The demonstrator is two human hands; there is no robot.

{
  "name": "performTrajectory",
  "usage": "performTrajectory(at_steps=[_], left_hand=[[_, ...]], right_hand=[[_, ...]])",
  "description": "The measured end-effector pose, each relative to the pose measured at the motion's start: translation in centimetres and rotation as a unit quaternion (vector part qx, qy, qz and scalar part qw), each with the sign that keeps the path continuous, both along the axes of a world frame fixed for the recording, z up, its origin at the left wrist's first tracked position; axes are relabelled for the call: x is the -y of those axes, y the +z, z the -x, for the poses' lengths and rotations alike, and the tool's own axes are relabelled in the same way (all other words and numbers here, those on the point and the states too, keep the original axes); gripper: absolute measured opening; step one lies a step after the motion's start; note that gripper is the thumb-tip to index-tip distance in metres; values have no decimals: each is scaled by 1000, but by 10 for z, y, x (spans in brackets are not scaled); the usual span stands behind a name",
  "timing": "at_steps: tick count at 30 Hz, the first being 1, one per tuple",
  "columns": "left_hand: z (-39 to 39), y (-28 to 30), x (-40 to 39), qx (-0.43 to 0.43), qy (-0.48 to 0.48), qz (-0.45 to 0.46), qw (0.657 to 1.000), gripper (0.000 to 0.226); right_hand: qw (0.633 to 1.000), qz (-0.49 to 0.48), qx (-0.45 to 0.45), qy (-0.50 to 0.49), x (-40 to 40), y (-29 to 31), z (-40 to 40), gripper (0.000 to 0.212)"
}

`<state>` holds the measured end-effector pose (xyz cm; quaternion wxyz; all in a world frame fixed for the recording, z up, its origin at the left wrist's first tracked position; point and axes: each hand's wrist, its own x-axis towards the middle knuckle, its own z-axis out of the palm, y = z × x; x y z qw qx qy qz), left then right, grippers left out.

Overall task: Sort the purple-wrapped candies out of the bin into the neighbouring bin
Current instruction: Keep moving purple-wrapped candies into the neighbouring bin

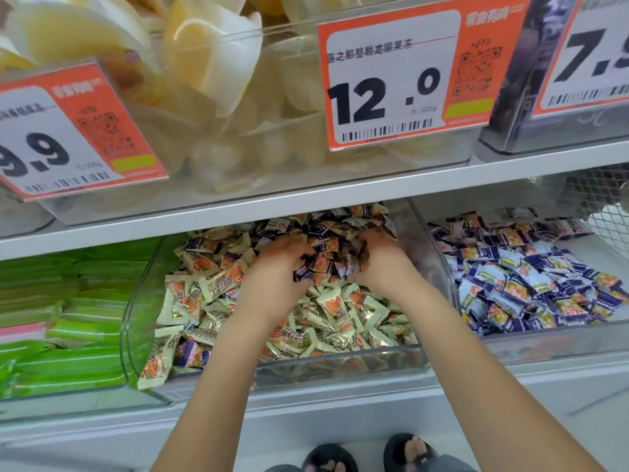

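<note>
At six o'clock, two dark slippers (pixel 367 454) are showing at the frame's bottom edge, toes peeking out. Just beyond, a cream-wrapped candy (pixel 155 364) is hanging over the front lip of the clear middle bin (pixel 340 367), toward seven o'clock. Both forearms are reaching over that lip into the bin. Cream wrappers are filling its near half. Farther in, the left hand (pixel 272 272) and right hand (pixel 383 264) are cupping toward each other, fingers curled, gathering a heap of purple-wrapped candies (pixel 323 264) between them at the bin's centre-back, toward twelve o'clock. At three o'clock, the neighbouring bin (pixel 531 345) is holding a spread of purple wrappers. At nine o'clock, green packets (pixel 68 301) are lying stacked in another bin. Farthest, on the shelf above, orange price tags reading 12.0 (pixel 391 97) and 9.9 (pixel 61 141) are fronting bins of pale jelly cups (pixel 218 63).
</note>
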<state>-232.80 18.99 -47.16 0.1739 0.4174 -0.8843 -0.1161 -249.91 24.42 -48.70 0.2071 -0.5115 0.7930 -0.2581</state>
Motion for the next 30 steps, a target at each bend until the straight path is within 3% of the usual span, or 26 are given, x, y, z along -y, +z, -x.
performTrajectory(at_steps=[4, 8, 10, 12, 14, 21, 26, 30], left_hand=[[-2, 2, -2, 35, 6, 24, 999, 49], [-8, 8, 0, -39, 35, 141, 989, 22], [-14, 10, 3, -50, 62, 157, 984, 29], [-18, 9, 4, 14, 79, 113, 990, 44], [-19, 8, 4, 54, 84, 78, 992, 51], [-17, 8, 5, 35, 55, 64, 996, 45], [-12, 6, 9, 89, 36, 21, 995, 47], [-7, 3, 7, 123, 38, 67, 989, 41]], right_hand=[[999, -2, 34, 4, 4, -3, 0, 87], [1000, -17, -9, -2, 6, -4, -3, 94], [1000, -18, -17, -3, 7, -3, -4, 95], [1000, -3, -12, -1, 8, -2, -4, 96], [1000, 13, -22, 10, 9, -1, -5, 94], [991, 21, -87, 97, 8, -1, -9, 85], [983, 72, -106, 132, 10, -3, -19, 72], [979, 61, -112, 156, 11, -6, -17, 57]])
